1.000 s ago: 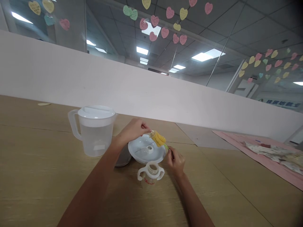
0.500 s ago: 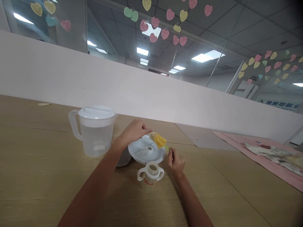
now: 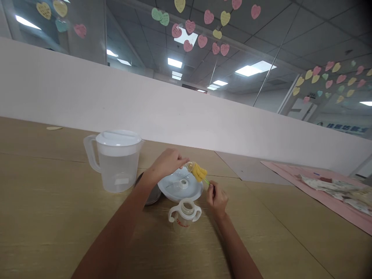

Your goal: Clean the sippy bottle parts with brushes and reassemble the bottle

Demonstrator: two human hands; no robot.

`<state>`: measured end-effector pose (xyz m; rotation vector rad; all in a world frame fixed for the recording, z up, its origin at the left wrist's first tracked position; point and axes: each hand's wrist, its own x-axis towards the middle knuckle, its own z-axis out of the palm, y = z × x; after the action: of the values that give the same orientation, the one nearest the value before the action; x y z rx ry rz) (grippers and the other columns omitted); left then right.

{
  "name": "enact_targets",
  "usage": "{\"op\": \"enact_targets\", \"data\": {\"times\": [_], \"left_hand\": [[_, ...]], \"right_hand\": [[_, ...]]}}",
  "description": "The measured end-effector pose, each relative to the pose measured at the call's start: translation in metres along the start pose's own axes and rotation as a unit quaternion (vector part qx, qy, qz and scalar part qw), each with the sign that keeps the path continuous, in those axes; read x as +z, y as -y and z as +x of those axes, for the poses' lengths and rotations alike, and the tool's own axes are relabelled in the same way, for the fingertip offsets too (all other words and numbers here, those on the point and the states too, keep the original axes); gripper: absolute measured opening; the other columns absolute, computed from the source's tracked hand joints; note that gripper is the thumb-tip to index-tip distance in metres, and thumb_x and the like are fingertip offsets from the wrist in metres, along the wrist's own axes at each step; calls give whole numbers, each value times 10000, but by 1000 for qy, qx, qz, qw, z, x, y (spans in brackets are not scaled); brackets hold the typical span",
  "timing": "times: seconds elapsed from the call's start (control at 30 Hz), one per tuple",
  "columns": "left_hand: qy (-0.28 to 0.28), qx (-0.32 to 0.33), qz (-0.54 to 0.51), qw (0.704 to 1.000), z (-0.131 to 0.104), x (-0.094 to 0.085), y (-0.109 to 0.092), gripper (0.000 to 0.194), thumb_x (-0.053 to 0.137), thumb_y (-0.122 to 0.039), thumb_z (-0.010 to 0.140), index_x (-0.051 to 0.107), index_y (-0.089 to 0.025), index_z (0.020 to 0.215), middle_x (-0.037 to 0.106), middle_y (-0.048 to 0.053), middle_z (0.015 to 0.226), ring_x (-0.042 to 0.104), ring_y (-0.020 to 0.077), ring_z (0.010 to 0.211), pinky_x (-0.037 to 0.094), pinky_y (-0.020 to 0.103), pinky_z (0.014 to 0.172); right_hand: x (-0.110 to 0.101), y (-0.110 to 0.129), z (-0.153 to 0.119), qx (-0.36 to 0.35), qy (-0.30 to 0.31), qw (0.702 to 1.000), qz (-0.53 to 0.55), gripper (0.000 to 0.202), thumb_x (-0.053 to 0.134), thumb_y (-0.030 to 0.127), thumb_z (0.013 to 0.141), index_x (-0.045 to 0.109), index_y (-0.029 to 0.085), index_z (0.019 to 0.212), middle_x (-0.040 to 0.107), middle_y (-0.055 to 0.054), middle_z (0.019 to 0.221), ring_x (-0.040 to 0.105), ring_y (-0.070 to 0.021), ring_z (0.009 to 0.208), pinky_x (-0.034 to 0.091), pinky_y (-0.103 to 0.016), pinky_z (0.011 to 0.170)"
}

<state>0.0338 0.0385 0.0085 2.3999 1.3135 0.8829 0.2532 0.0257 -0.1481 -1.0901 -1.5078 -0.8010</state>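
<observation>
Over the pale plastic bowl [image 3: 166, 190], my left hand [image 3: 170, 161] pinches a clear bottle nipple [image 3: 190, 166]. My right hand [image 3: 217, 197] is closed round the green handle of a yellow sponge brush [image 3: 199, 173], whose head meets the nipple's open end. In the bowl lie a white ring [image 3: 183, 183] and a clear part too faint to name. A baby bottle [image 3: 183, 224] with two white handles stands upright, uncapped, in front of the bowl. Neither hand touches it.
A lidded clear pitcher [image 3: 119, 170] stands to the left. Partly behind my left forearm is a dark round dish [image 3: 153, 195]. At the right, a pink cloth [image 3: 290, 174] bears crumpled printed fabric [image 3: 328, 188]. A white wall [image 3: 174, 112] bounds the table's back.
Both hands have shifted slightly to the right, carrying the nipple and sponge brush with them. The bottle, bowl and pitcher stay in place.
</observation>
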Motion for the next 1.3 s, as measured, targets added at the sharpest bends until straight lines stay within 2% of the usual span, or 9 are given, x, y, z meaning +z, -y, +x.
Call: {"op": "enact_targets", "data": {"times": [0.3,0.5,0.67,0.8,1.1,1.3], "left_hand": [[11,-7,-9,1000,-4,-2,-7,484,435,-484,790,520,-139,462,413,-22,406,311,87,386,199,261,446],[11,-7,-14,1000,-4,-1,-9,453,437,-432,794,483,-151,442,425,-19,402,334,90,394,214,257,455],[14,11,-17,1000,-3,0,-7,404,410,-353,789,469,-147,447,492,-6,452,361,89,416,220,253,465],[11,13,-9,1000,-3,1,-6,385,412,-330,771,465,-150,436,468,-6,432,386,99,428,233,252,474],[3,0,-20,1000,-1,1,-6,487,416,-480,799,448,-155,437,441,-10,417,395,100,410,248,253,476],[20,8,-51,998,-1,1,0,441,454,-517,779,492,-156,529,477,-19,461,416,103,442,233,242,465]], "right_hand": [[0,0,-1,8,6,1000,13,211,375,196,883,568,131,831,493,27,498,438,-88,394,356,-210,456],[0,2,-1,3,-3,1000,14,195,388,180,880,571,132,833,507,22,507,447,-92,404,353,-215,461],[-2,3,-1,-10,1,1000,21,189,392,172,882,571,129,839,522,15,515,452,-94,409,352,-217,461],[-1,3,-1,-3,7,1000,25,199,386,183,885,570,131,834,495,24,494,440,-94,398,350,-217,456],[-1,2,-1,3,10,1000,27,188,385,180,877,563,136,836,498,23,498,445,-93,398,357,-210,459],[0,0,-1,-13,11,999,27,178,385,178,875,556,141,844,494,27,496,454,-95,400,364,-209,457]]}}
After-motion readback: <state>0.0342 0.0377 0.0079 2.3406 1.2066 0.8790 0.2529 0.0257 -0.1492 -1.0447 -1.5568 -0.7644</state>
